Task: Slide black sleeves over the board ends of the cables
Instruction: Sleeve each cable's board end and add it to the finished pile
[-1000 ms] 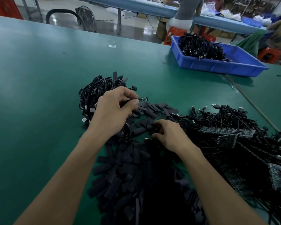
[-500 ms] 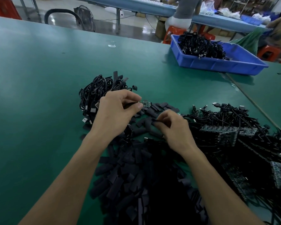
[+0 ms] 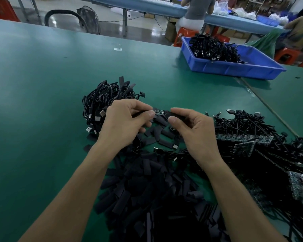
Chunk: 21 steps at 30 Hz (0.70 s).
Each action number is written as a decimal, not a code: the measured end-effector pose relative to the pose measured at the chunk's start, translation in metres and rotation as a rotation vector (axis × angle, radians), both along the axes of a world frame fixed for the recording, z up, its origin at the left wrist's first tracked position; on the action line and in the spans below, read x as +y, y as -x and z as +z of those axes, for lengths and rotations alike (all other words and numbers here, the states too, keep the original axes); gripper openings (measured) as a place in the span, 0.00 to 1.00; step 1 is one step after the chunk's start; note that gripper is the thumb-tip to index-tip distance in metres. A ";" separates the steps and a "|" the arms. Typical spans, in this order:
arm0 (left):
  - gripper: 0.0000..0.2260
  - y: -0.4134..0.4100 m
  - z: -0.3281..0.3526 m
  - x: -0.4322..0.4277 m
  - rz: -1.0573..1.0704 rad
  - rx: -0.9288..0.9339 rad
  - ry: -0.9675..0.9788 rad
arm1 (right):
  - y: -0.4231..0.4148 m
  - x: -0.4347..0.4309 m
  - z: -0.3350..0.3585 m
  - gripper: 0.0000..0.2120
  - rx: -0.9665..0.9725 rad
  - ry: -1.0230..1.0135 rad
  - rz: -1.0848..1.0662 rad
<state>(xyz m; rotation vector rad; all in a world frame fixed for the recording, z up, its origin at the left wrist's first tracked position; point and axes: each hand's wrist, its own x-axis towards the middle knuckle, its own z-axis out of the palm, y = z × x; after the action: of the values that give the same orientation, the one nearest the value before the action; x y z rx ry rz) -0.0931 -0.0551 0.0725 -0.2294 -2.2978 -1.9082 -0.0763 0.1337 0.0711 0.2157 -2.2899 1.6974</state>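
Right now the small green board point(image 3: 159, 112) at the end of one cable is held up between the two hands, its face plainly bare. The left hand point(image 3: 124, 123) pinches the cable just behind the board between thumb and forefinger, the other fingers curled under. The right hand point(image 3: 193, 130) pinches a black sleeve point(image 3: 175, 114) between thumb and forefinger and holds its end just beside the free tip of the board. Whether the tip has entered the mouth I cannot tell, since the sleeve and the dark things behind it run together. So this piece looks to be at the lining-up step, with the slide itself not yet done.

Below and between the forearms lies a heap of loose sleeves point(image 3: 152, 189), which suggests many pieces are left. To the right sits a tangle of cables with bare boards point(image 3: 248, 138), none of them covered as far as I can see. Behind the left hand is a bundle of coiled cables point(image 3: 105, 98) with a few black sleeve ends poking out of the top, likely the finished ones, and it is the smaller lot. Farther off on the green table point(image 3: 42, 81) stands a blue bin point(image 3: 234, 67) with more black cables in it. My guess is the job is well short of half done
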 end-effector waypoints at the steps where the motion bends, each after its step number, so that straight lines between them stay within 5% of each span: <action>1: 0.02 0.000 0.000 0.000 -0.005 -0.004 -0.007 | 0.000 0.000 0.000 0.10 0.010 -0.009 -0.006; 21: 0.02 -0.002 0.000 0.005 -0.055 -0.044 -0.081 | -0.001 -0.007 -0.004 0.09 0.078 -0.051 -0.105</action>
<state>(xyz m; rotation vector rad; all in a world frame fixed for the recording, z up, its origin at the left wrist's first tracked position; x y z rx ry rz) -0.0911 -0.0497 0.0722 -0.2457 -2.2583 -2.0476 -0.0756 0.1267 0.0671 0.1666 -2.2480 1.5538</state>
